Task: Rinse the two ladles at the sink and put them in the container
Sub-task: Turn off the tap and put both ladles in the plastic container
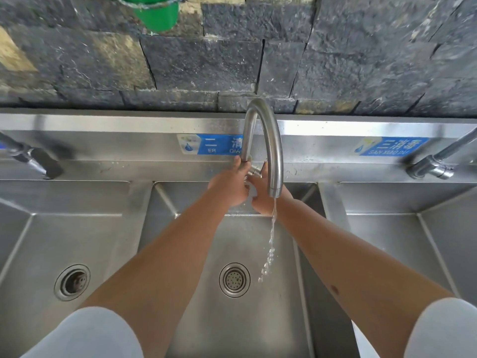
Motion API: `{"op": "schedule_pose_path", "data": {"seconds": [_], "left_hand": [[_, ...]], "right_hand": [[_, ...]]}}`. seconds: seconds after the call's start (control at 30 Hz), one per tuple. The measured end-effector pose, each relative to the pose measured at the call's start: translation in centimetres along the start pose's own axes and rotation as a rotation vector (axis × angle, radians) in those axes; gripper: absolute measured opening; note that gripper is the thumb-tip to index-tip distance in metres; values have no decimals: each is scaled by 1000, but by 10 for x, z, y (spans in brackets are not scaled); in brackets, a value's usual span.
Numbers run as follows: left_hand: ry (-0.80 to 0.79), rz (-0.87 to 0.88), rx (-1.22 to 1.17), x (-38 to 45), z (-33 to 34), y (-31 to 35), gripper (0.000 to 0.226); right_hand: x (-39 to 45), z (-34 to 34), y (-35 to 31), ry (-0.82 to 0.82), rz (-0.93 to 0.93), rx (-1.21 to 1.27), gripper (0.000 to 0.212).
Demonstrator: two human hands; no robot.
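No ladle and no container show in the head view. A curved steel faucet (268, 140) arches over the middle sink basin (232, 241), and a thin stream of water (269, 241) falls from its spout. My left hand (231, 184) is wrapped around the base of the faucet's upright pipe. My right hand (263, 192) reaches behind the spout to the faucet's handle (254, 170), with its fingers on or around it. Both arms stretch forward over the basin.
Steel basins lie to the left (72, 241) and right (402, 241), each with a faucet (33, 161) (433, 166) at the back ledge. Drains (234, 279) (72, 281) sit in the basin floors. A dark stone wall rises behind, and a green bucket (157, 11) hangs on it.
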State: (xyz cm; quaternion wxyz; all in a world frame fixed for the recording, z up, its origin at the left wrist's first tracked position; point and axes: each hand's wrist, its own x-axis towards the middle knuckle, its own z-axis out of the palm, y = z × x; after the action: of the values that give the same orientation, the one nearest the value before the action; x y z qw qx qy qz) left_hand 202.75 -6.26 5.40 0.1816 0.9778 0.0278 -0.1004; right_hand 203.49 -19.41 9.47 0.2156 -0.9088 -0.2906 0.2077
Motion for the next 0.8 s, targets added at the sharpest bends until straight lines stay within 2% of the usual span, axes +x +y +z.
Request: {"op": "schedule_pose_path", "data": {"seconds": [0.03, 0.07, 0.1, 0.2, 0.3, 0.37, 0.47, 0.57, 0.7, 0.8], "left_hand": [[-3, 3, -6, 0, 1, -1, 79], [-8, 2, -8, -1, 1, -1, 81], [-13, -2, -5, -1, 1, 0, 83], [-39, -21, 23, -2, -1, 3, 92], [-85, -10, 95, -12, -3, 5, 90], [-115, 10, 70, -26, -1, 7, 89], [-191, 42, 71, -58, 12, 11, 88], [-194, 23, 82, -94, 27, 13, 86], [-200, 28, 63, -139, 48, 19, 80], [-202, 14, 92, -169, 62, 24, 79]], "right_hand": [[-2, -1, 0, 47, 77, 188, 49], [-2, 0, 0, 2, 138, 252, 49], [-3, 5, -1, -2, 85, 171, 53], [0, 8, 1, -28, 157, 60, 73], [-6, 11, 3, -30, 134, 54, 63], [-18, 14, 10, -5, 173, -89, 76], [-40, 29, 17, -76, 129, -234, 73], [-67, 47, 18, -150, 188, -203, 81], [-112, 77, 24, -185, 242, -208, 79], [-153, 103, 32, -230, 283, -222, 92]]}}
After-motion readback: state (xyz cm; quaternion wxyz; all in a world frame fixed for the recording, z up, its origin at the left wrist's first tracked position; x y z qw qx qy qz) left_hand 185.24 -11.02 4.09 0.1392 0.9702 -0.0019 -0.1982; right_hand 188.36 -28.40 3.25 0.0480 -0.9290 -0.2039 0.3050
